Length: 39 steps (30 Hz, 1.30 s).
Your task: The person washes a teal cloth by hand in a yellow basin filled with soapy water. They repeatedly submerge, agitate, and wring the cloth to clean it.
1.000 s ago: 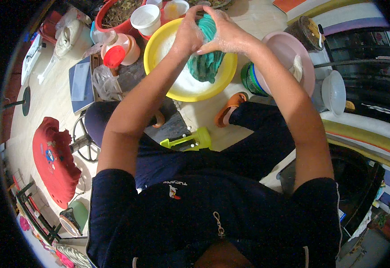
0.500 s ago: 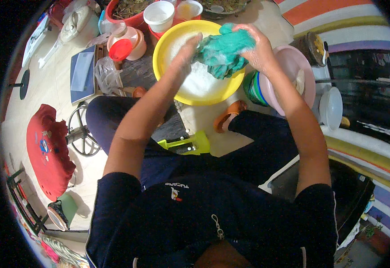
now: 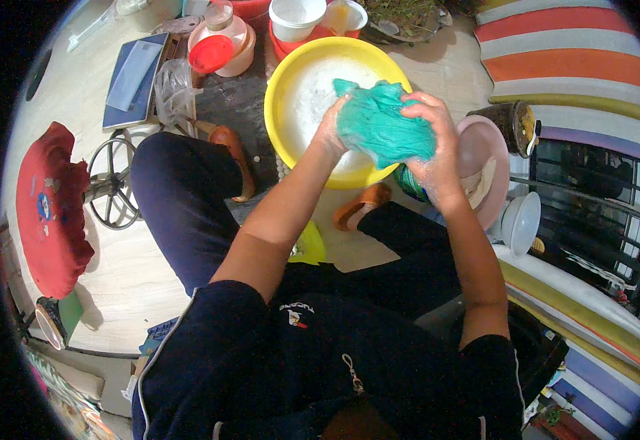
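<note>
A wet, bunched green cloth point(image 3: 386, 125) is held between my two hands over the right part of a yellow basin point(image 3: 282, 139). White, sudsy water point(image 3: 331, 70) fills the basin. My left hand point(image 3: 332, 126) grips the cloth's left side, its fingers partly hidden by the fabric. On the other side my right hand point(image 3: 436, 136) curls its fingers round the cloth's edge, with foam on the skin. Just right of the basin stands a pink tub point(image 3: 497, 147) with a pale cloth point(image 3: 479, 180) inside.
White tubs point(image 3: 296, 18) and a pink container with a red lid point(image 3: 211, 54) stand beyond the basin. A yellow-green dustpan point(image 3: 309, 244) lies near my legs. Left is a red-covered stool point(image 3: 48, 213); right are a white bowl point(image 3: 521, 224) and a dark jar point(image 3: 507, 126).
The green cloth has come nearer to me and lies more spread between my hands. Both hands have moved with it, and the whole view has shifted.
</note>
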Tool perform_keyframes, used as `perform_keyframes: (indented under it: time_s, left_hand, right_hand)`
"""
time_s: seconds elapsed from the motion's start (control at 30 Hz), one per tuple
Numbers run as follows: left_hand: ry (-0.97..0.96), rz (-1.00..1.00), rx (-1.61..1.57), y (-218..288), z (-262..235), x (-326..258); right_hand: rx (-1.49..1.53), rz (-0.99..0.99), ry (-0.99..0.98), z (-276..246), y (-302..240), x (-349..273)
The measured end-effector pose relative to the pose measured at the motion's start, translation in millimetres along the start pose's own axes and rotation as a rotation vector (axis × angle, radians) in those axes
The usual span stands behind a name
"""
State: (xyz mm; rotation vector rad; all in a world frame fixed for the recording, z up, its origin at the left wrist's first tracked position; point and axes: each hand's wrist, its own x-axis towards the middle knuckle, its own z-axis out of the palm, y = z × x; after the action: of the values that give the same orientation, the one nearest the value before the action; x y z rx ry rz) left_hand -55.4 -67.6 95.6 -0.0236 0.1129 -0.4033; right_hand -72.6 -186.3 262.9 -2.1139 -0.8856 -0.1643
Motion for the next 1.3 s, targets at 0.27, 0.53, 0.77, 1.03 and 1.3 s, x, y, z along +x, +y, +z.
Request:
perform_keyframes:
  time_s: [0.27,0.53,0.77,1.03,1.3]
  left_hand:
    - [0.569,0.216,0.433,49.2,-3.9,-13.4]
    - [0.059,0.529,1.769,74.1,69.3,-7.1]
    - [-0.703,0.359,2.199,53.7,90.3,-16.6]
    - [-0.622,0.311,2.214,60.1,75.1,-1.1]
    - [0.255,-0.086,1.229,114.8,66.7,0.2]
  right_hand:
    - [0.2,0.512,0.113,2.0,58.8,-48.5]
    - [1.108,1.271,0.209,43.8,104.0,-39.0]
    - [0.747,1.37,-0.403,61.4,171.7,-44.9]
    - [1.005,1.352,-0.443,35.5,157.7,-18.7]
    - [1.361,0.928,-0.324,24.6,156.9,-37.9]
